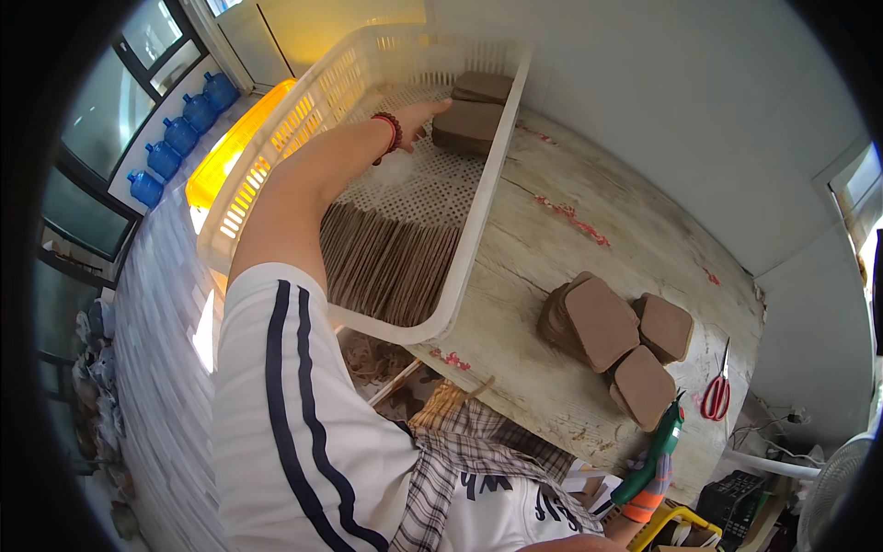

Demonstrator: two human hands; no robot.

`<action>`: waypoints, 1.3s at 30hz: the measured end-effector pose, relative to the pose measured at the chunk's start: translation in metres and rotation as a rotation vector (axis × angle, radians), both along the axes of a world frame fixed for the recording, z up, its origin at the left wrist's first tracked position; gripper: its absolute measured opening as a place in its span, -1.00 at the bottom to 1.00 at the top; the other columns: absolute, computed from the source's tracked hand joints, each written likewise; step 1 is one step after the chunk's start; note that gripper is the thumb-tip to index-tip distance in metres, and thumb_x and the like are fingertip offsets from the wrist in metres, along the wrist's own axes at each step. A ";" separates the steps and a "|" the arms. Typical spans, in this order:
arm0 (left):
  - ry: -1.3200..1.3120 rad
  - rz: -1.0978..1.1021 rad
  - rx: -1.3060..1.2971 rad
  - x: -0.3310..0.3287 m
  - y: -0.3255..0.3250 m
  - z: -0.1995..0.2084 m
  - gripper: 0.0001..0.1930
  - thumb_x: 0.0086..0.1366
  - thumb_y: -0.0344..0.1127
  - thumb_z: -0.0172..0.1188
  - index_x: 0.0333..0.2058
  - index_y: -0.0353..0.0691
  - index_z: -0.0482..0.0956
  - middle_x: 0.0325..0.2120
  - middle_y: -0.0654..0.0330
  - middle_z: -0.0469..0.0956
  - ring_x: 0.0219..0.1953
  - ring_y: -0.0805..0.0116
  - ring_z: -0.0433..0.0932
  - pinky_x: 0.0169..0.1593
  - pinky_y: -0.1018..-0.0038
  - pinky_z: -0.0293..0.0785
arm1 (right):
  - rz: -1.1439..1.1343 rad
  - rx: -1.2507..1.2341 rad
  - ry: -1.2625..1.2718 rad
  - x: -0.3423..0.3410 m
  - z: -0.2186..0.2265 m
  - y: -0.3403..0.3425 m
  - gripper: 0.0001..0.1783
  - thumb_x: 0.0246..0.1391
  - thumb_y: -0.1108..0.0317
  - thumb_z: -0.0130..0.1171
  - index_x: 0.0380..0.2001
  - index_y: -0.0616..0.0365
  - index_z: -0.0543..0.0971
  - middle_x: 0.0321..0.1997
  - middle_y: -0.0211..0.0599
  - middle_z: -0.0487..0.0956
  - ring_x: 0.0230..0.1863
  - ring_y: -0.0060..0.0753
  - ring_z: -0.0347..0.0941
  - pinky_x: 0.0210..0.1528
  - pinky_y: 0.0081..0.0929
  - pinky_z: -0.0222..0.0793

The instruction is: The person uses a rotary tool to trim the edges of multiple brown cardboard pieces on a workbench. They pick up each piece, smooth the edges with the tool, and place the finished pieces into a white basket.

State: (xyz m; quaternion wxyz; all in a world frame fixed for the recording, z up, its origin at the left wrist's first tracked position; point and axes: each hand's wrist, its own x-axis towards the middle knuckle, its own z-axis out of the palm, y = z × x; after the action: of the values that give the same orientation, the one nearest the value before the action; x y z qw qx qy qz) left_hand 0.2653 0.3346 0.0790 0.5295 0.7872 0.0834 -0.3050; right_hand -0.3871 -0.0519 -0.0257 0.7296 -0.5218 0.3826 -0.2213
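Note:
My left arm reaches far into a white plastic basket. Inside it, my left hand has its fingers apart and holds nothing I can see. Its fingertips are at the edge of a stack of brown rounded flat pieces; I cannot tell whether they touch. A tight row of similar thin brown pieces stands on edge at the basket's near end. At the lower right, my right hand, in a grey and orange glove, is closed around a green-handled tool with a dark pointed tip.
Brown piles lie on the worn wooden table, with red-handled scissors to their right. A yellow tub is beyond the basket's left side. Blue water jugs line the wall. A fan stands lower right.

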 end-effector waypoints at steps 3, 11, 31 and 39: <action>-0.048 0.018 -0.040 0.001 -0.031 -0.015 -0.03 0.12 0.27 0.09 0.29 -0.24 -0.11 0.31 -0.09 -0.15 0.35 0.03 -0.19 0.28 0.01 -0.13 | -0.053 -0.013 0.036 0.000 0.003 0.005 -0.68 0.13 0.11 0.02 -0.31 0.18 0.43 -0.53 -0.28 0.43 -0.64 -0.52 0.33 -0.56 -0.55 0.36; -0.008 0.132 -0.362 0.039 -0.023 -0.047 -0.31 0.14 0.00 0.22 0.13 -0.28 0.24 0.13 0.06 0.29 0.13 0.21 0.28 0.14 0.29 0.21 | -0.010 0.008 0.058 -0.001 -0.006 -0.003 -0.64 0.11 0.07 0.04 -0.31 0.21 0.43 -0.52 -0.27 0.44 -0.62 -0.51 0.33 -0.51 -0.51 0.40; 0.059 0.113 -0.509 0.019 -0.017 -0.025 -0.36 0.07 -0.14 0.32 0.06 -0.29 0.29 0.03 0.07 0.36 0.09 0.16 0.32 0.11 0.32 0.34 | -0.036 -0.006 0.033 0.000 -0.001 0.004 -0.66 0.17 0.10 -0.07 -0.36 0.22 0.37 -0.50 -0.21 0.43 -0.62 -0.44 0.36 -0.49 -0.45 0.43; 0.092 0.176 -0.520 -0.002 -0.025 -0.005 -0.48 0.10 -0.25 0.29 0.02 -0.26 0.36 -0.01 0.08 0.42 0.05 0.18 0.38 0.13 0.15 0.33 | 0.066 -0.081 0.034 -0.002 -0.001 -0.003 -0.63 0.14 0.08 0.01 -0.31 0.23 0.44 -0.51 -0.25 0.44 -0.61 -0.51 0.33 -0.51 -0.54 0.39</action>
State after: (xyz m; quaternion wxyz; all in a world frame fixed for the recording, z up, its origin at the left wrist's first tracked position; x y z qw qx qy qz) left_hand 0.2633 0.3101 0.0739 0.7338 0.6000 0.0943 -0.3042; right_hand -0.3893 -0.0551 -0.0269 0.7084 -0.5667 0.3682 -0.2035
